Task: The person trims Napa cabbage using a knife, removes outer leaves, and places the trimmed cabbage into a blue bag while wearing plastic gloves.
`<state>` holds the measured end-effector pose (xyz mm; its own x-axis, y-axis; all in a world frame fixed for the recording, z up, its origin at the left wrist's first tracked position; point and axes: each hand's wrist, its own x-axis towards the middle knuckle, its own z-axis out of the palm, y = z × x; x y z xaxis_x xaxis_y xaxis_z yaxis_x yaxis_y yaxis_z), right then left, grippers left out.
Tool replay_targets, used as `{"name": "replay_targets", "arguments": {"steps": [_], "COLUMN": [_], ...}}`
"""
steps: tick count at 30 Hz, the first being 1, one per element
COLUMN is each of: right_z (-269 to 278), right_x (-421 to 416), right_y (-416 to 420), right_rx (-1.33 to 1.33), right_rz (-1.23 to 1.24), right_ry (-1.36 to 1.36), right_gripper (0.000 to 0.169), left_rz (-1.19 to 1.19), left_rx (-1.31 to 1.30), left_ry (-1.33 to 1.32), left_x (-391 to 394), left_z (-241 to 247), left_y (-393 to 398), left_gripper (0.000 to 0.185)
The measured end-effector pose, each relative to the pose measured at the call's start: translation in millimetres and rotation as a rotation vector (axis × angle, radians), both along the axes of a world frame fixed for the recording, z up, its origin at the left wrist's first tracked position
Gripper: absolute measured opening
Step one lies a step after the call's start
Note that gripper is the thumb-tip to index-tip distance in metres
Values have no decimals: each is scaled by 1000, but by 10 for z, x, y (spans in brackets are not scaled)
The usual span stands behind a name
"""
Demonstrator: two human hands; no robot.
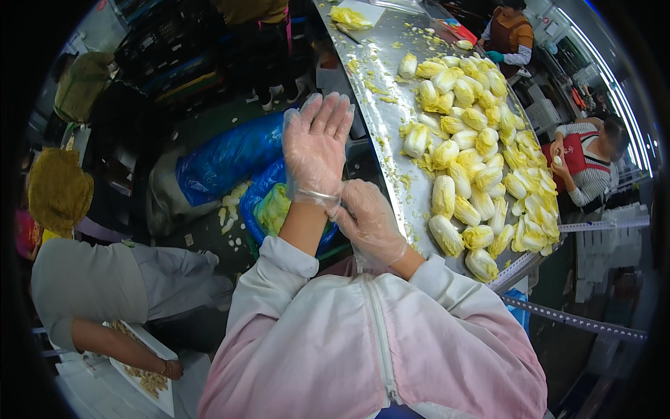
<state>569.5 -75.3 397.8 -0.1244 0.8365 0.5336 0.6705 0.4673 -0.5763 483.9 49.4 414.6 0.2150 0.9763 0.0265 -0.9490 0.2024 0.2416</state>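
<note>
My left hand (317,149) is raised palm up in a clear plastic glove, fingers straight, holding nothing. A silvery bangle (316,195) circles its wrist under the glove's cuff. My right hand (372,224), in a similar clear glove, is bent at that wrist. Its thumb and fingers pinch the left glove's cuff (331,207); some fingertips are hidden. To the right, a heap of trimmed napa cabbages (471,157) covers much of a steel table (382,105). Beneath my left forearm, a blue plastic bag (246,207) holds leafy cabbage (273,209).
A filled blue bag (230,157) lies on the floor at left among leaf scraps. A knife (347,32) rests at the table's far end. Co-workers stand beyond the table (581,157) and at left (89,283), one reaching into a white tray (144,361).
</note>
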Motion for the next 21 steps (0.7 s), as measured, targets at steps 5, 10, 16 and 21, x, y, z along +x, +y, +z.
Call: {"name": "replay_targets", "arguments": {"steps": [5,10,16,21], "right_z": [-370,-310,-395,-643], "right_x": [-2,-19,164,925], "right_y": [-172,-338,-542,-1025], "right_rx": [10,-123,-214,-227], "right_rz": [55,98,116,-137], "right_ry": [71,145,63,-83], "right_gripper": [10,12,13,34], "left_rz": [-215,-74,-655,-490], "left_rx": [56,473,-177,131], "left_ry": [-201,669,-311,297], "left_x": [-8,182,171,38], "left_z": [-1,-180,-616,-493], "left_y": [-60,-241,26,-52], "left_gripper": [73,86,52,66]}}
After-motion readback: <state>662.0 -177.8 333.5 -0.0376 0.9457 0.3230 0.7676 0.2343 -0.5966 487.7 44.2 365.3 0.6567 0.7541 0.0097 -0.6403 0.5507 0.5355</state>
